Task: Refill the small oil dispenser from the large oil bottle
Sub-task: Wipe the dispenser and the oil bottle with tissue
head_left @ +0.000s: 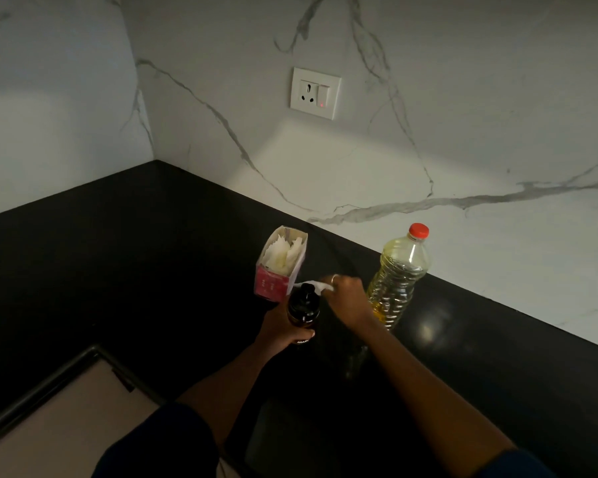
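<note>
The small oil dispenser (302, 307) is dark with a black top and stands on the black counter (135, 270). My left hand (280, 331) grips its lower body. My right hand (346, 298) holds a white tissue (313, 283) against the dispenser's top. The large oil bottle (397, 277) stands just right of my right hand, clear plastic with a red cap on, holding yellow oil to about three quarters of its height.
A pink open box of white tissues (280, 263) stands behind the dispenser on its left. The white marble wall (428, 150) with a socket plate (315, 93) runs behind the counter. The counter's front edge (66, 377) lies at lower left.
</note>
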Demonstrator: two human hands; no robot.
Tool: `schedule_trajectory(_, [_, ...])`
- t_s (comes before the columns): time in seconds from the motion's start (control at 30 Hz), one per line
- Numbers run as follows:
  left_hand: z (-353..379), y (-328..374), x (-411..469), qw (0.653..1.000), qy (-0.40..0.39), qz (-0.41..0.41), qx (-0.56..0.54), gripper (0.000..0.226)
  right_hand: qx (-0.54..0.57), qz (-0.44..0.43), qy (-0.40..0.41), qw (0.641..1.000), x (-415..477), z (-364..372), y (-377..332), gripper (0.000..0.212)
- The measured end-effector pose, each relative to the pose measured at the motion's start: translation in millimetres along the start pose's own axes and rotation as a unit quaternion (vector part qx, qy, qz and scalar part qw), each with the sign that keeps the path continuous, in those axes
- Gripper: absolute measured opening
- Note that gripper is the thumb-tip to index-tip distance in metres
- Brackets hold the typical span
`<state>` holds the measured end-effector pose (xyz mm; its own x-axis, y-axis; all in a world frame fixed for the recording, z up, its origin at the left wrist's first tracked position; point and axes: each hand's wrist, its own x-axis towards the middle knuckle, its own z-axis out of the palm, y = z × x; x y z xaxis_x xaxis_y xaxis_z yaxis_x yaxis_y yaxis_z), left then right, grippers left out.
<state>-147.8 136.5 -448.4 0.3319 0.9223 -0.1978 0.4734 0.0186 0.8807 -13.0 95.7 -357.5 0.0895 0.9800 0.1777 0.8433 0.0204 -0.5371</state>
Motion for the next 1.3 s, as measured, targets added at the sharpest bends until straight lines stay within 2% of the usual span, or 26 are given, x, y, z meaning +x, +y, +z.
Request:
schedule_trajectory(0.2, [10, 6, -6, 0.999, 0.038, 0.005, 0.03, 0.07, 0.038, 0.091, -0.033, 0.995, -28, 29, 4, 0.023])
schedule_trajectory(0.37, [16, 6, -6, 0.993, 0.068, 0.023, 0.094, 0.07, 0.038, 0.057, -0.018, 0.998, -50, 43, -6, 0.049])
schedule_trajectory(0.43, [18, 0, -3, 0.987, 0.072, 0.039, 0.138, 0.07, 0.025, 0.059, -0.021, 0.998, -55, 46, -8, 0.053])
schedule_trajectory(0.53, [18, -7, -6, 0.963, 0.072, 0.092, 0.244, 0.061, 0.022, 0.06, -0.021, 0.998, -63, 50, -10, 0.059])
schedule_trajectory(0.6, [17, -9, -4, 0.927, 0.103, 0.183, 0.31, 0.053, 0.009, 0.052, -0.017, 0.998, -66, 54, -13, 0.059])
schedule_trajectory(0.63, [18, -11, -2, 0.919, 0.106, 0.194, 0.326, 0.05, 0.004, 0.05, -0.013, 0.999, -67, 56, -14, 0.058])
schedule_trajectory(0.67, [19, -13, -1, 0.92, 0.116, 0.212, 0.31, 0.048, 0.003, 0.053, -0.009, 0.999, -67, 57, -15, 0.058])
schedule_trajectory(0.77, [19, -14, 0, 0.93, 0.062, 0.178, 0.317, 0.053, 0.01, 0.076, -0.006, 0.997, -64, 57, -18, 0.059])
schedule_trajectory(0.87, [29, -24, 2, 0.915, 0.047, 0.195, 0.349, 0.052, 0.025, 0.096, -0.013, 0.995, -63, 54, -21, 0.06])
schedule_trajectory(0.9, [29, -19, -2, 0.922, 0.04, 0.174, 0.343, 0.05, 0.034, 0.102, -0.013, 0.994, -63, 53, -22, 0.06])
schedule_trajectory(1.0, [30, -10, -6, 0.949, 0.091, 0.194, 0.232, 0.027, 0.065, 0.122, -0.013, 0.99, -56, 48, -22, 0.061])
schedule_trajectory(1.07, [32, -13, -1, 0.951, 0.04, 0.154, 0.266, 0.031, 0.081, 0.136, -0.019, 0.987, -47, 43, -19, 0.059])
schedule_trajectory(1.1, [36, -23, 3, 0.928, 0.075, 0.177, 0.318, 0.036, 0.079, 0.139, -0.023, 0.987, -43, 41, -18, 0.056])
schedule_trajectory(1.17, [35, -28, 6, 0.924, 0.126, 0.2, 0.3, 0.018, 0.069, 0.135, -0.027, 0.988, -40, 38, -15, 0.052])
schedule_trajectory(1.23, [37, -30, 0, 0.928, 0.17, 0.25, 0.218, 0.008, 0.066, 0.131, -0.022, 0.989, -44, 37, -16, 0.055])
schedule_trajectory(1.27, [36, -23, -5, 0.931, 0.206, 0.238, 0.187, 0.003, 0.065, 0.131, -0.017, 0.989, -48, 38, -18, 0.057])
schedule_trajectory(1.3, [36, -15, -11, 0.934, 0.214, 0.227, 0.172, 0.007, 0.065, 0.132, -0.012, 0.989, -53, 40, -20, 0.059])
